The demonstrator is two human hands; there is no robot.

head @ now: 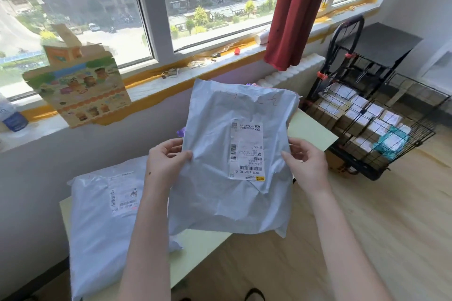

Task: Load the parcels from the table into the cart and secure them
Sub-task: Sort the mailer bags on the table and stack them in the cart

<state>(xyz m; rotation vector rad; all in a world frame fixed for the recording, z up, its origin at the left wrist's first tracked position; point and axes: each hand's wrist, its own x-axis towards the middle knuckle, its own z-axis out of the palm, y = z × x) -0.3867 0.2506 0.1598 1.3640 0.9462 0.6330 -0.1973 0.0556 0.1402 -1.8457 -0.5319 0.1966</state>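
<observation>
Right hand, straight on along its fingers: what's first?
The held grey parcel itself: the right hand points left across it, pinching its edge. Beyond it, probably the left hand; depth unclear.

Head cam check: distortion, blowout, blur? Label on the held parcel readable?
Head view: wide-angle bend bows the window frame; daylight is bright, yet the street outside is not blown out; on the held parcel the label shows its large print legibly, small print is mushy; the cart at right looks softer.
</observation>
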